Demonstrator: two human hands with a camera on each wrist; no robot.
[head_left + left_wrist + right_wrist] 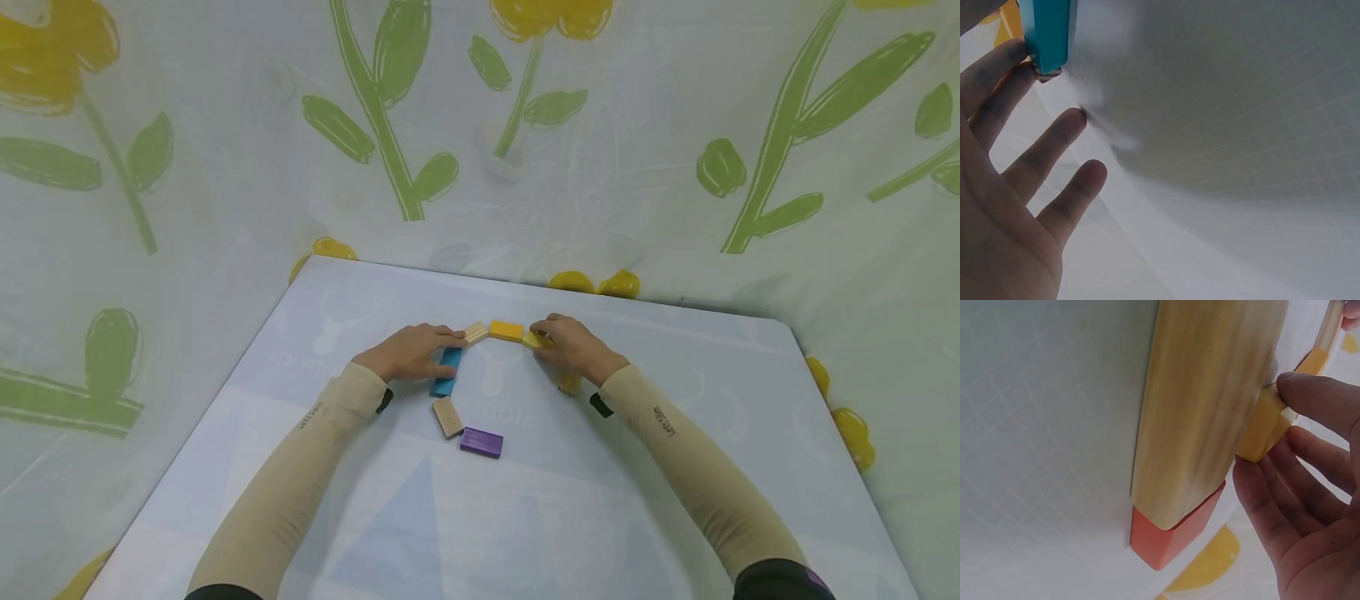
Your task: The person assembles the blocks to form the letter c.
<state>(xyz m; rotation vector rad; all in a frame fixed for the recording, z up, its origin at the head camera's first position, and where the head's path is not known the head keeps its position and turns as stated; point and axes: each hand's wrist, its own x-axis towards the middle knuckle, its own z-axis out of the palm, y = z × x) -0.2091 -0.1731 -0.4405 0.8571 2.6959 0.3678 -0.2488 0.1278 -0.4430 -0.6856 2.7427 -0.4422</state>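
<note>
In the head view, wooden blocks lie in a broken ring on the white table. My left hand (412,350) reaches over the blue block (445,377), its outer fingers stretched out. Its leading fingertips touch the striped pale block (476,334) beside the blue one. An orange block (506,331) lies between the hands. My right hand (576,346) pinches a yellow block (1261,425) between thumb and fingers, at the orange block's right end. Close to that hand, the right wrist view has a long plain wood block (1197,412) and a red block (1169,540), which the head view hides.
A tan block (447,417) and a purple block (482,442) form the near left of the ring. The white table (420,542) has faint printed patterns. Behind its far edge hangs a pale cloth (615,183) printed with flowers and leaves.
</note>
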